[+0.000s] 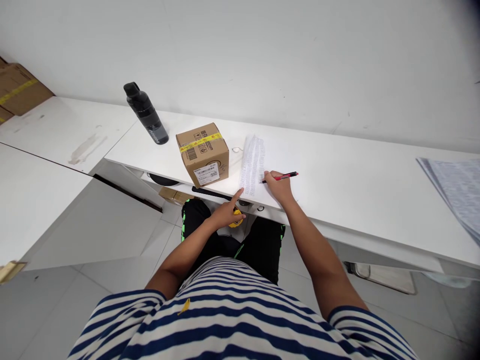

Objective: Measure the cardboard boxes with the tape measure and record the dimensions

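At the bottom centre, a shirt (pixel 240 325) is showing navy-and-white stripes. Near the centre, a pen (pixel 287 176) is showing red and black, and a box (pixel 187 167) brown.

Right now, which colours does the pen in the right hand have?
The pen is red and black; it shows best in the head view.

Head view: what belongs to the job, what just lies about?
Belongs:
red-and-black pen, in the right hand
white text-covered paper at its tip
possibly a rounded yellow object at the left hand

Apparently lying about:
tall black bottle
brown cardboard box, possibly involved
white papers, far right
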Motion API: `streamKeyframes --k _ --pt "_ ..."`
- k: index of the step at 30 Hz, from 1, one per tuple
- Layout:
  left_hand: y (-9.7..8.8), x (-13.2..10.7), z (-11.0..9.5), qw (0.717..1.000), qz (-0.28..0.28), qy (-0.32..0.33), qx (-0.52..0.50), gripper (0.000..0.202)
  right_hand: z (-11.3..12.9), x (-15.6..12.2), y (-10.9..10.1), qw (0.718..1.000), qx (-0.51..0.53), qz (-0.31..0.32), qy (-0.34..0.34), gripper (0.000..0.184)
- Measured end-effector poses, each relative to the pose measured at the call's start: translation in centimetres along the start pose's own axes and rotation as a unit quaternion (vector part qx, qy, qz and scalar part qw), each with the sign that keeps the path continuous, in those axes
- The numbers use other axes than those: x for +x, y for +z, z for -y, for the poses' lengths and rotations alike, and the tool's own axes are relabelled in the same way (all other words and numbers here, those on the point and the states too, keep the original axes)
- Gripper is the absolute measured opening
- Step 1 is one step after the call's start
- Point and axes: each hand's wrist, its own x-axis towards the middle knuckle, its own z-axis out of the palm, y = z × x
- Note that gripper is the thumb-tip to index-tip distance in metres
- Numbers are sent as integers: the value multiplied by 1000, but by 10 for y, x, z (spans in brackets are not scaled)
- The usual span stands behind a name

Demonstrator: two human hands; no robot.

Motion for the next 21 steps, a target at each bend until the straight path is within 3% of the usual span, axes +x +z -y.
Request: streamKeyframes --k 13,21 --pt "3 4 5 994 -16 -2 104 98 -2 -1 -1 1000 5 -3 -21 36" --pt "5 5 6 994 -16 -5 106 98 -4 -1 -2 1000 9 -2 -20 34"
